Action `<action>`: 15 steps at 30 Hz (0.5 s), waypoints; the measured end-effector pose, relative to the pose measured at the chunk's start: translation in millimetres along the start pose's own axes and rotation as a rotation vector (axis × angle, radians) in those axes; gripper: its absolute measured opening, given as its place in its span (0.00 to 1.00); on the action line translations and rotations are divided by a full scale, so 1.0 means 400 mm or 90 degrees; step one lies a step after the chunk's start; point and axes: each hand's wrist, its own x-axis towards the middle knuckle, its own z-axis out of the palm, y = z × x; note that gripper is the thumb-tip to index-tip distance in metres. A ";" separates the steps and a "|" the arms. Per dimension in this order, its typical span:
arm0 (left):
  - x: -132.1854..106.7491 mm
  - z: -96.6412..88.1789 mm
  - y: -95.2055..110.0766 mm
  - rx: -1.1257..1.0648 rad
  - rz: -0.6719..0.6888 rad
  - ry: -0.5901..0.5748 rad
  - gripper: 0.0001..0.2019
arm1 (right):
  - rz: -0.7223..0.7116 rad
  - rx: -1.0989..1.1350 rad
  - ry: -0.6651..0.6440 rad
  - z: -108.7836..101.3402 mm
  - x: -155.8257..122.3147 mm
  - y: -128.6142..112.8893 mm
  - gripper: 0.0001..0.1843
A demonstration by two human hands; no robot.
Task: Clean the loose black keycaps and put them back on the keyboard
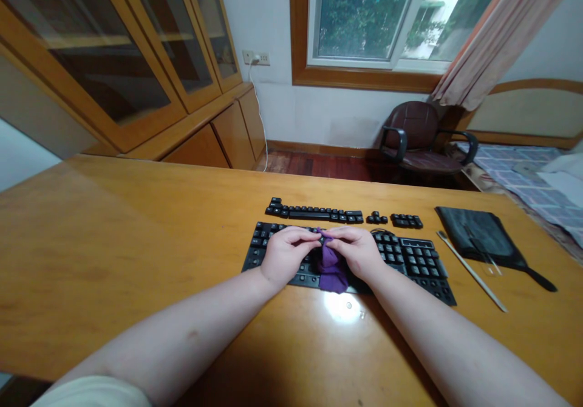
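A black keyboard [421, 267] lies on the desk under both hands, its near rows bare of keycaps. Between my fingertips, just above it, is a small black keycap [322, 239]. My left hand [286, 255] pinches this keycap with thumb and forefinger. Closed around a purple cloth [334, 273], my right hand [357, 250] presses it against the keycap from the other side. The cloth hangs down onto the keyboard's near edge. Part of the keyboard's middle is hidden by the hands and cloth.
Loose black keycaps [314, 214] stand in rows behind the keyboard. To the right lie a thin white-handled brush [473, 273] and a black pouch [483, 237] with a wire tool [485, 252] on it. Beyond the wooden desk [136, 231] stands an office chair [416, 133].
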 end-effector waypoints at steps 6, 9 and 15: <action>0.001 0.003 -0.003 -0.007 -0.025 0.016 0.05 | 0.000 -0.040 -0.022 0.001 -0.001 -0.010 0.10; 0.000 0.001 -0.001 0.002 -0.015 0.009 0.05 | -0.018 -0.044 -0.025 0.002 -0.001 -0.013 0.11; -0.003 0.000 -0.001 0.007 -0.030 -0.005 0.05 | -0.008 -0.069 0.007 -0.005 0.002 -0.015 0.05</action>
